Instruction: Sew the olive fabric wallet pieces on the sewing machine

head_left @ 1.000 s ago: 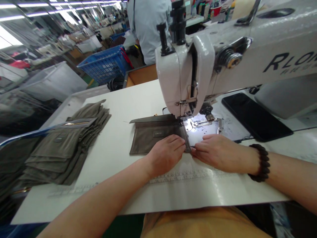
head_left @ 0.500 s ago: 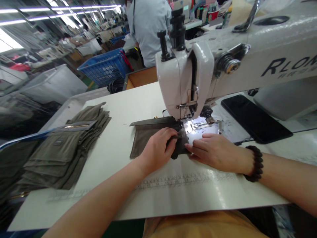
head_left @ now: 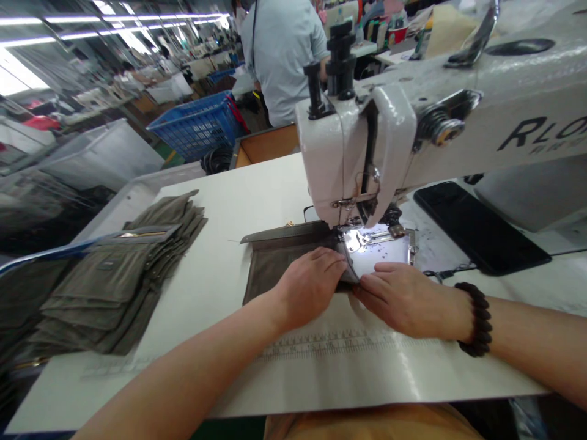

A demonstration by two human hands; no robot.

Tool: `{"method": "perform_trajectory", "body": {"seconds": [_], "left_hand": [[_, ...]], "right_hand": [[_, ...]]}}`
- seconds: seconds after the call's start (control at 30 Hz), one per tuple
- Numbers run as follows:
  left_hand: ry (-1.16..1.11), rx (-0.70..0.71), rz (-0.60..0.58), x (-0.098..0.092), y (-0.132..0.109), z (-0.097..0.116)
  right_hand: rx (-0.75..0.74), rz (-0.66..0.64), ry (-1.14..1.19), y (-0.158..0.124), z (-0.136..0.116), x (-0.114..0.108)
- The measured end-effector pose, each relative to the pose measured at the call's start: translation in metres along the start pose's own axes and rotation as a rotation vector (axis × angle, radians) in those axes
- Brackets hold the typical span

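Observation:
A dark olive-grey fabric pouch piece [head_left: 270, 263] lies under the needle area of a white sewing machine [head_left: 355, 153], its right edge beside the lit metal plate. My left hand [head_left: 312, 284] rests on this pouch piece with fingers bent and close together, holding it near its right edge; the thumb is mostly hidden. At the near right corner, my right hand [head_left: 403, 299] pinches the edge between thumb and fingers. A zipper pull [head_left: 290, 224] shows at the far edge of the fabric.
Several similar fabric pieces [head_left: 105, 275] are stacked at the table's left. A black phone [head_left: 481, 226] lies under the machine arm. A printed ruler scale [head_left: 321, 345] runs along the near tabletop. Beyond stand a blue basket [head_left: 197, 125] and a person in light blue [head_left: 284, 55].
My left hand has gone from lifting a fold to lying lower over the fabric. The edge now lies flatter, with a paler strip showing. The view has shifted slightly.

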State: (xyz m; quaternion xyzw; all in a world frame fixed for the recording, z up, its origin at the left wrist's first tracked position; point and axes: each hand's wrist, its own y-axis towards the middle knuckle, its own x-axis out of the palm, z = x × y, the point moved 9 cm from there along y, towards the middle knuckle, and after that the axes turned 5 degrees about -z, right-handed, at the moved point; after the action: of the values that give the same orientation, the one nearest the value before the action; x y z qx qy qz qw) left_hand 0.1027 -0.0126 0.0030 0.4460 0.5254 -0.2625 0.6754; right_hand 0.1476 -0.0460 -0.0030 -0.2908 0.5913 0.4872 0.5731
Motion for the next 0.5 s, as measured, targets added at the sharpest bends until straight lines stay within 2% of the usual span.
{"method": "perform_trajectory", "body": {"seconds": [0.23,0.5], "left_hand": [[0.050,0.001,0.021,0.013,-0.009,0.006],[0.084,0.004,-0.059,0.022,-0.008,0.002]], "right_hand": [[0.015,-0.012,-0.001,0.004,-0.003,0.001],[0.064,-0.038,-0.064,0.008,0.002,0.007]]}}
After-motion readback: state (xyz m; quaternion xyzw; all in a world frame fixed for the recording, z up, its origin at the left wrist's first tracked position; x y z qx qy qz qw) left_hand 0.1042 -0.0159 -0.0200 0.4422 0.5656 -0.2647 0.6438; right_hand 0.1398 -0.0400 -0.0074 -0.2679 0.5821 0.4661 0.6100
